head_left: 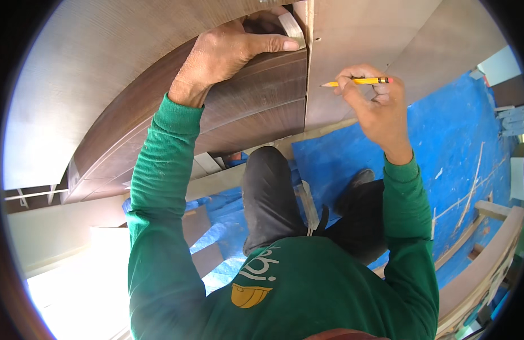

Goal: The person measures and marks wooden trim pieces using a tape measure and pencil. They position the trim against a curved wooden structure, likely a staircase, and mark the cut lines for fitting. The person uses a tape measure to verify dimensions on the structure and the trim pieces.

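My left hand (225, 54) reaches up to the top edge of a dark brown wood-grain drawer front (250, 88). Its thumb lies along that edge and presses near the low end of a short pale wooden strip (292, 27). The other fingers go into the shaded gap behind and are partly hidden. The strip stands tilted beside the upright edge of a light brown panel (364, 34). In front of this panel, my right hand (378, 107) pinches a yellow pencil (361, 81), its point aimed left and apart from the panel.
A large curved wood-grain top (103, 68) overhangs at the upper left. Blue sheeting (443, 130) covers the floor, with thin wood strips on it. At the lower right stands a curved wooden frame (488, 255). My knees are below the drawer fronts.
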### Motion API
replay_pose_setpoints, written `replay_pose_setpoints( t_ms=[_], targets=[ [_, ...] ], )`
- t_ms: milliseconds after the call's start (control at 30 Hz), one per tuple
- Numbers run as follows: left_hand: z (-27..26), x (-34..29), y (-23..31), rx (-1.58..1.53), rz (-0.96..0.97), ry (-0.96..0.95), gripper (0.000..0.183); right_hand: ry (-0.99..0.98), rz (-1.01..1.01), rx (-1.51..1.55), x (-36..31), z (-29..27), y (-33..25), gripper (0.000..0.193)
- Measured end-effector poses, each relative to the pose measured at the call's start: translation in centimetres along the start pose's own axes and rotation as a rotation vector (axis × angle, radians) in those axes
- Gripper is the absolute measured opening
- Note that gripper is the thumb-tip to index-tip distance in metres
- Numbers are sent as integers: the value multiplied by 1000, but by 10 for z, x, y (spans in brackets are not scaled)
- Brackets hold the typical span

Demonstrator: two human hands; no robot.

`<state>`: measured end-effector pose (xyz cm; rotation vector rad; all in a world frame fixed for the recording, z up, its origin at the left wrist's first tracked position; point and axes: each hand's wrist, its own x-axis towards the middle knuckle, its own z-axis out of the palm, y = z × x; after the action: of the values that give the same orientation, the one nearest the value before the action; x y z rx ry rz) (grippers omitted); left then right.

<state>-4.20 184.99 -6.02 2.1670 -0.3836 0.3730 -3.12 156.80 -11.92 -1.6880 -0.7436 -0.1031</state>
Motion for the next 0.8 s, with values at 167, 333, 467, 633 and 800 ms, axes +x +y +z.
replay_pose_setpoints(
  t_ms=[167, 333, 467, 633, 800],
  targets=[
    [3, -1, 4, -17, -74, -20, 57, -71, 9, -136, 2, -7, 0, 8],
    [4, 1, 1, 45, -75, -27, 54, 8, 12, -25, 2, 3, 2, 12],
    [2, 2, 1, 104, -36, -50, 51, 30, -57, 4, 1, 8, 7, 9],
    [8, -2, 9, -9, -94, -5, 48, 28, -78, -23, -1, 9, -5, 8],
    [2, -1, 13, -310, -51, -84, 34, 137, -235, -48, -2, 18, -10, 10]
  ],
)
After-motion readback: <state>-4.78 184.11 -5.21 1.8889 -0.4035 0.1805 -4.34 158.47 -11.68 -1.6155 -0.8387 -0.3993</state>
